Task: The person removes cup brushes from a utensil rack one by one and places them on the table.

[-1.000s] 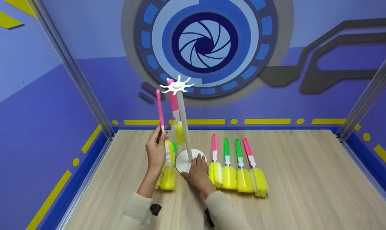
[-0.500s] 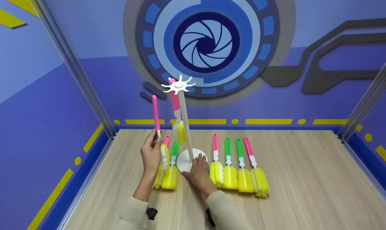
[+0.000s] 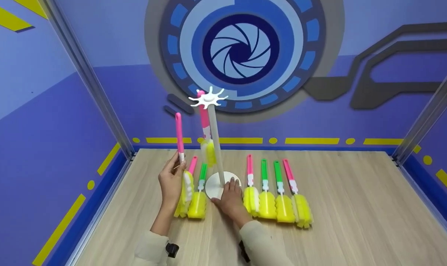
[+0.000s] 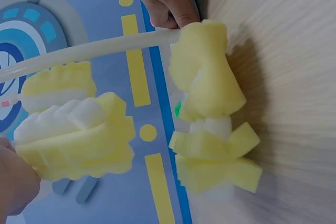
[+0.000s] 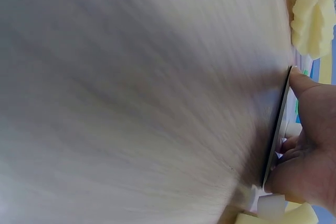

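Upright on the table stands a white stand with a round base and a ring of curved hooks on top. A pink-handled sponge brush hangs from it at the back left. My left hand pinches another sponge brush near its white neck, pink handle up, left of the pole. In the left wrist view its yellow-and-white sponge points away from my fingers. My right hand presses on the stand's base, fingers spread over it; in the right wrist view the thumb lies at the base's rim.
Beneath the held brush lie a green-handled brush and a pink-handled one. Several pink and green brushes, such as a green-handled one, lie in a row to the right. A printed purple wall closes the back.
My left hand has moved left and slightly down with the brush, away from the pole, uncovering the brushes on the table. The right hand has stayed on the base.
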`<state>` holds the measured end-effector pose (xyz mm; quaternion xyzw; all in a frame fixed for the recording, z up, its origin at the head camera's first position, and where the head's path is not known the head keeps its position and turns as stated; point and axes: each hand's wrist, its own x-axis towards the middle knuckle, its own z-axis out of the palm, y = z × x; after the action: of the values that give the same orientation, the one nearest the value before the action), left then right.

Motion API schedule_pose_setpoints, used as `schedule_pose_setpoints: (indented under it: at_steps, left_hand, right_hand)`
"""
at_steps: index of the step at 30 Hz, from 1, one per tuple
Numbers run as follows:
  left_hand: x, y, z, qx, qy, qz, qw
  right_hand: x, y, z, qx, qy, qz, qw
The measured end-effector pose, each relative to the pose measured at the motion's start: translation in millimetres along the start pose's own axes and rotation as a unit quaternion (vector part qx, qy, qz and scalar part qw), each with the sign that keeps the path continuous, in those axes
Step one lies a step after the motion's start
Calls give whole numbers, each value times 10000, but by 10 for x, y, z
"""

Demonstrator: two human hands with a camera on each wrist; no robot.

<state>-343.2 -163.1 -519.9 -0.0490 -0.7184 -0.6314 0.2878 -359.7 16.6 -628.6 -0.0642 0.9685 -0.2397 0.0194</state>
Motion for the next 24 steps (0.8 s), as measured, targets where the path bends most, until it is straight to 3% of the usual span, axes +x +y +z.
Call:
schedule_pose_setpoints:
  at_steps: [9, 20, 24]
  left_hand:
    - [-51, -109, -128, 128, 22, -408, 9991]
    - [-20, -193, -285, 325, 261, -309, 9987]
    - [-2, -236, -355, 363, 194, -387, 9984]
  right_hand:
    - [15, -2, -8, 14, -98, 43, 9999]
    - [19, 29, 8, -23, -156, 64, 9999]
    - [19, 29, 3, 68, -140, 75, 9999]
